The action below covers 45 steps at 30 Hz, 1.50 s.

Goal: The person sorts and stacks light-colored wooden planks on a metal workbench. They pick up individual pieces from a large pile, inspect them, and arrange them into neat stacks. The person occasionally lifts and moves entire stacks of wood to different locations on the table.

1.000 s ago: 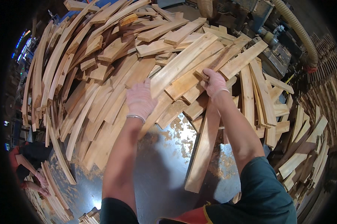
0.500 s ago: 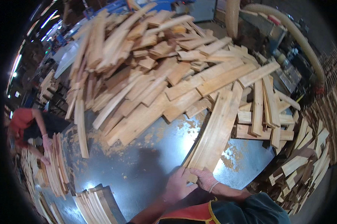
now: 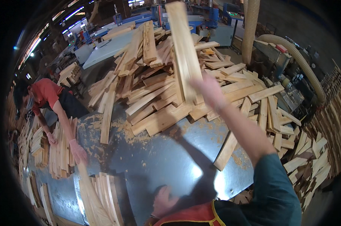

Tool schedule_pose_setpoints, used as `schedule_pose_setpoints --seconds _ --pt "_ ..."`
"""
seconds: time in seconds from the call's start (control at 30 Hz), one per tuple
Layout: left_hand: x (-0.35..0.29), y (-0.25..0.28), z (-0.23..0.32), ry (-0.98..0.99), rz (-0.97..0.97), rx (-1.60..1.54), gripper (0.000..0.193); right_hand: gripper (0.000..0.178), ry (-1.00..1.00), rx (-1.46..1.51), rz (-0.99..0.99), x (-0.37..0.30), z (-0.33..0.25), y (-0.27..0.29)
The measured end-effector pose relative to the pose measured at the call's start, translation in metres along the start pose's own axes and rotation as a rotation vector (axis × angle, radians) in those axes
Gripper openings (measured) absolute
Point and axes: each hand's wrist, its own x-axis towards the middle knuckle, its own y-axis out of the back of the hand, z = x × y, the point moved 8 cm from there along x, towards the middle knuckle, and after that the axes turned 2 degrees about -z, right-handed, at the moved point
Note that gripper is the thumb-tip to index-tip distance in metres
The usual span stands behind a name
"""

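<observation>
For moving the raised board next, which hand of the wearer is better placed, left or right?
Probably the right hand: it grips the raised board by its near end. The left hand is low over the table, apart from the board.

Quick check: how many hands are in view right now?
4: the wearer's right hand, holding raised wood; the left hand, low near bottom centre; at left, a co-worker with one hand by stacked planks, the other hand lower, further right. Others could be hidden.
</observation>
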Motion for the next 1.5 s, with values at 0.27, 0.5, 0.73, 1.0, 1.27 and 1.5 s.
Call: schedule_pose_setpoints --seconds 0.27,0.5,0.73,1.0,1.27,1.5 --pt "0.003 -0.022 -0.01 -0.051 0.022 0.0 0.075 0.07 0.1 0.215 -0.266 -0.001 0.065 -0.034" --pt "0.015 -0.043 -0.02 0.027 -0.086 0.201 0.072 0.073 -0.593 -0.596 0.605 -0.25 0.34 0.135" --pt "0.099 -0.068 0.049 -0.326 0.028 0.312 0.083 0.049 -0.662 0.497 0.458 -0.276 0.382 0.046" --pt "0.159 -0.117 0.087 -0.312 0.041 0.647 0.107 0.051 -0.333 -0.797 0.267 -0.17 0.28 0.237" --pt "0.169 -0.124 0.057 0.058 -0.477 -0.406 0.095 0.08 -0.972 -0.987 0.235 -0.172 0.398 0.442" --pt "0.069 -0.095 0.064 0.396 -0.651 -1.513 0.076 0.043 -0.609 0.153 0.321 -0.266 0.329 0.343"
